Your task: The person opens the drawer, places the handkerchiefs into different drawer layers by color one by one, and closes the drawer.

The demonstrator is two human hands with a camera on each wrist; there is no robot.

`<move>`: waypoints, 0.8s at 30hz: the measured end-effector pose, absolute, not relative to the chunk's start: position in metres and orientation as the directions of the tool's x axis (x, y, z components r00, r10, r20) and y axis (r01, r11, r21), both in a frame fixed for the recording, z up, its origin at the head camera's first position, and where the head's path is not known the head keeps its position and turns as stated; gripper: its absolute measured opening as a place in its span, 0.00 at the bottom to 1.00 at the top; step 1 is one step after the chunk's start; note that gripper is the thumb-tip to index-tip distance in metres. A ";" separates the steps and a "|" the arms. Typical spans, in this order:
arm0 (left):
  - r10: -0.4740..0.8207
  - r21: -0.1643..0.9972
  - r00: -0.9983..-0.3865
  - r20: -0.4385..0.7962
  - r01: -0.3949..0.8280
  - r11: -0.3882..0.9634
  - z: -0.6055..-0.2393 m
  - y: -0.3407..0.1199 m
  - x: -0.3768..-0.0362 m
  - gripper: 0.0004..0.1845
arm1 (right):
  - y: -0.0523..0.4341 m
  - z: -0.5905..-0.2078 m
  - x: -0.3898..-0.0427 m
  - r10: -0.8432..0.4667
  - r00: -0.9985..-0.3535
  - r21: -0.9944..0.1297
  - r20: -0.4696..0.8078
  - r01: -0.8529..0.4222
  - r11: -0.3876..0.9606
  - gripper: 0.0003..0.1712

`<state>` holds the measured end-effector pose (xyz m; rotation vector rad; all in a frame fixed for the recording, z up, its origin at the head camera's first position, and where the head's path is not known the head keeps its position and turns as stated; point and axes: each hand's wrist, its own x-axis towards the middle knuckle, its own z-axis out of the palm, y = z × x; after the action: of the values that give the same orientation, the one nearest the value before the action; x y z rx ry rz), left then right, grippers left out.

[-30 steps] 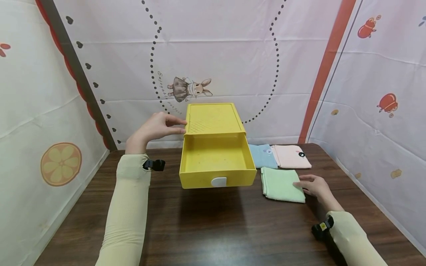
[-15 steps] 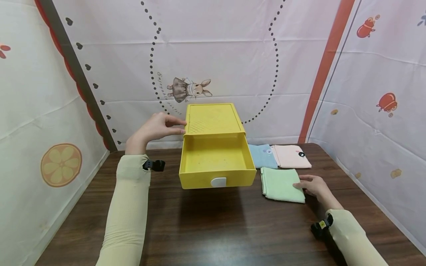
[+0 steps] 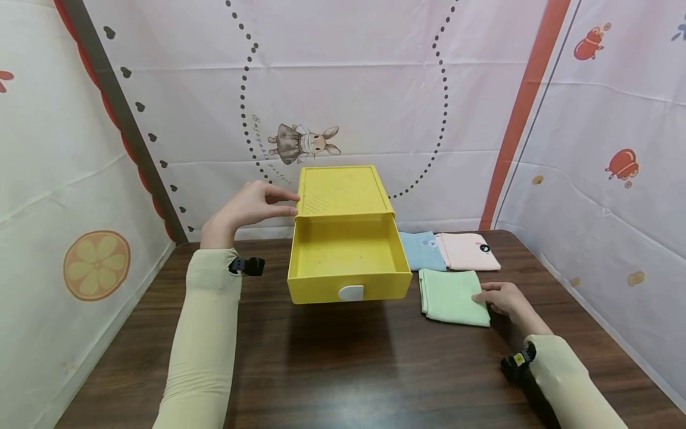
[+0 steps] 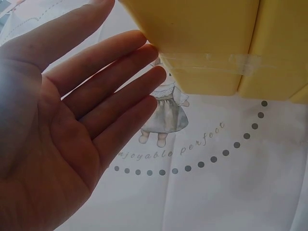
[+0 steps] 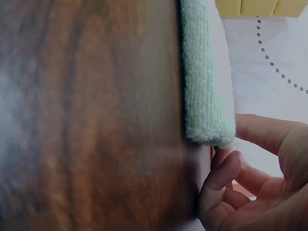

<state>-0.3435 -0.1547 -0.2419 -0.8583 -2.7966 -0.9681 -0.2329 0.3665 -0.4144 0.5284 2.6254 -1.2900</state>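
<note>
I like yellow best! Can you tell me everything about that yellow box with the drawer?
The yellow drawer box looks like smooth plastic, with a ribbed grid pattern on its top. It stands on the dark wooden table near the back wall. Its drawer is pulled out, shows nothing inside and has a white handle on the front. The left hand touches its left side with straight fingers.

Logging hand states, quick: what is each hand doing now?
Left hand: open, straight fingers touching the yellow plastic drawer box.
Right hand: pinching the folded green cloth.
</note>
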 end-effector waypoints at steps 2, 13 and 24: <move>0.487 0.552 -0.844 0.227 0.523 0.649 -0.242 -0.155 -0.344 0.23 | 0.367 -0.414 -0.233 0.230 -0.926 -0.731 -0.301 0.379 0.567 0.38; 0.486 0.555 -0.847 0.214 0.515 0.653 -0.243 -0.155 -0.345 0.25 | 0.362 -0.413 -0.231 0.233 -0.929 -0.758 -0.287 0.369 0.538 0.37; 0.483 0.562 -0.848 0.220 0.515 0.647 -0.242 -0.155 -0.343 0.22 | 0.361 -0.408 -0.230 0.236 -0.927 -0.778 -0.292 0.374 0.505 0.40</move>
<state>-0.3430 -0.1546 -0.2415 -0.8497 -2.8052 -0.9815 -0.2304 0.3608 -0.4084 0.5291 2.5938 -1.3963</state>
